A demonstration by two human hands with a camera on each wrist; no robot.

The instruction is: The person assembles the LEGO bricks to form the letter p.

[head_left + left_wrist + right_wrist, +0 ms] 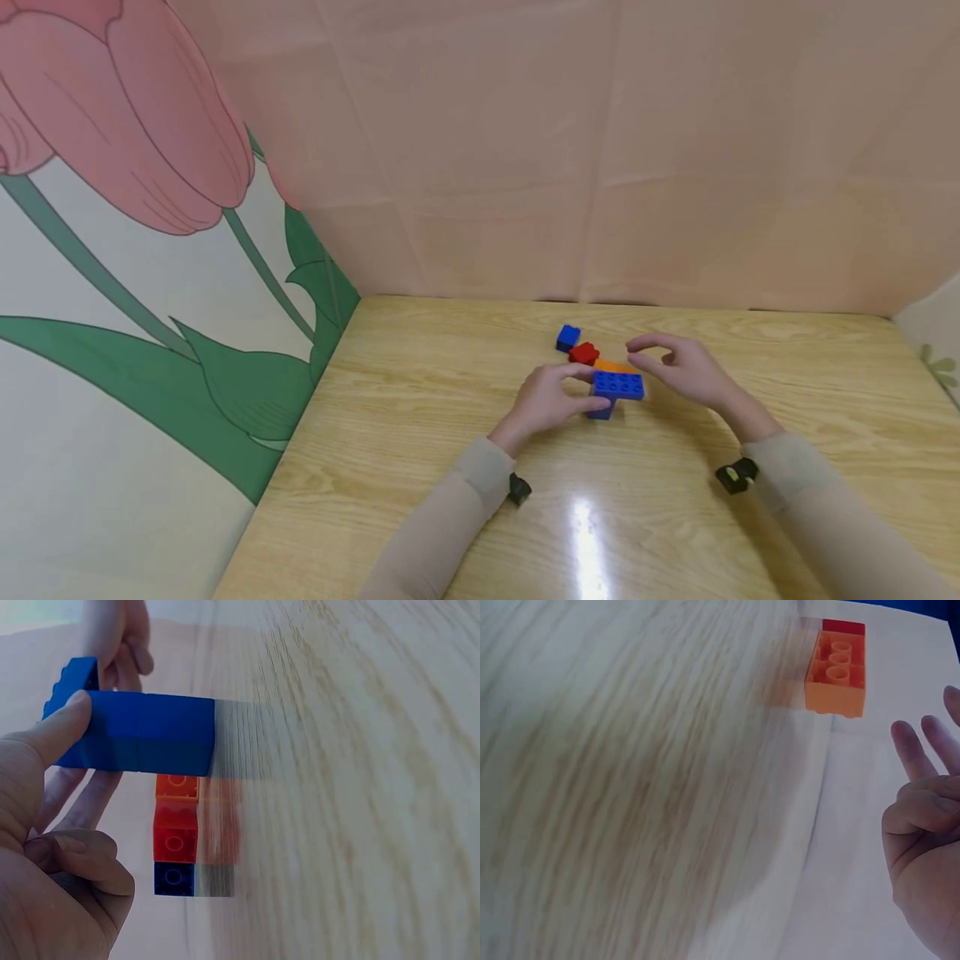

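Observation:
My left hand [546,402] pinches a stack of blue toy bricks [618,385] between thumb and fingers. Its top brick is long, studded, and juts out to the right over a narrower column; the left wrist view shows a seam in that blue column [142,735]. To the right of the stack, my right hand [688,367] hovers with loosely bent fingers and nothing in them. Just behind the stack lies an orange brick [615,367], partly covered by it; the right wrist view shows its hollow underside with tubes.
A red brick [583,353] and a small blue brick [567,337] continue the slanted row back and left from the orange one. The wooden table [420,375] ends at a pink cloth backdrop [487,208], with a tulip-printed panel [225,350] along the left side.

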